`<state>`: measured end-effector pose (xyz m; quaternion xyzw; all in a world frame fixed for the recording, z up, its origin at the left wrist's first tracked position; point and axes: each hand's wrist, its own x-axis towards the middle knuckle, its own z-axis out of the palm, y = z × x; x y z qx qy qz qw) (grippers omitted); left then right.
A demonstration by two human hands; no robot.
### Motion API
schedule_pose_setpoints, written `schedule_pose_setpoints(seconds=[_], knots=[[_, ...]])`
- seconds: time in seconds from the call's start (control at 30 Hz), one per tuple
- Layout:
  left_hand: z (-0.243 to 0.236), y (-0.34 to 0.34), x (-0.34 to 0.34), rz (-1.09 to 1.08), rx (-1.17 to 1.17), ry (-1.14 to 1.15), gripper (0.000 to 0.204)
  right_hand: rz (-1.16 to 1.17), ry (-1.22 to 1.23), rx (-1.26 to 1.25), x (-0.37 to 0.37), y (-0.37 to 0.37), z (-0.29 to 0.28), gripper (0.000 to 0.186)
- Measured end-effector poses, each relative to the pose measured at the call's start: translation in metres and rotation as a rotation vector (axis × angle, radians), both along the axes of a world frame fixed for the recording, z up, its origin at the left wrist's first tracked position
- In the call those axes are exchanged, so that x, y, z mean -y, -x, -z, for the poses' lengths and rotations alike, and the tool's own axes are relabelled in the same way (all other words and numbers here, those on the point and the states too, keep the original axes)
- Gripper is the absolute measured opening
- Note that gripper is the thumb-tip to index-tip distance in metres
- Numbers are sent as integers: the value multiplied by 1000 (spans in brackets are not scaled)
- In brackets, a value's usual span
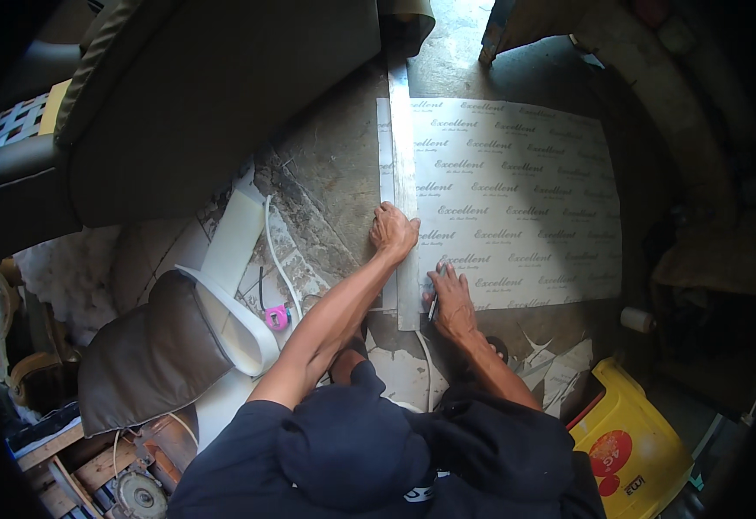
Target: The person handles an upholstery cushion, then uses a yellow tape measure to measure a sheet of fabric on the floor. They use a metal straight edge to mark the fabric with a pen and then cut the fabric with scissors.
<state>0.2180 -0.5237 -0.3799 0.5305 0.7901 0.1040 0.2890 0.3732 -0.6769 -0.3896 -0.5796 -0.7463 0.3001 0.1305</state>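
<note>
A large white printed sheet [516, 208] lies flat on the floor in front of me. Along its left part runs a long metal straightedge [405, 164], leaving a narrow strip of the sheet visible on its left side. My left hand [394, 232] grips the straightedge about midway, its fingers curled at the edges. Lower and to the right, my right hand [453, 298] rests on the sheet beside the straightedge. A slim pen-like tool [432, 309] sticks out from its fingers; the exact kind is too small to tell.
A dark upholstered piece of furniture [214, 104] fills the upper left. Below it are a brown padded cushion [153, 355], a pink tape measure [277, 317] and a white cord [276, 246]. At right are a yellow container [646, 450] and a white roll [637, 319].
</note>
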Motion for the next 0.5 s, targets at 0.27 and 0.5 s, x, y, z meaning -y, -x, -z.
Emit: schedule_pose_setpoints(seconds=[0.27,0.5], knots=[[6,6,-15,-6,105,138,40,-8,10,-90,2,-6,7,42],[31,48,10,-70,306,95,28,-7,7,-143,0,-13,7,37]])
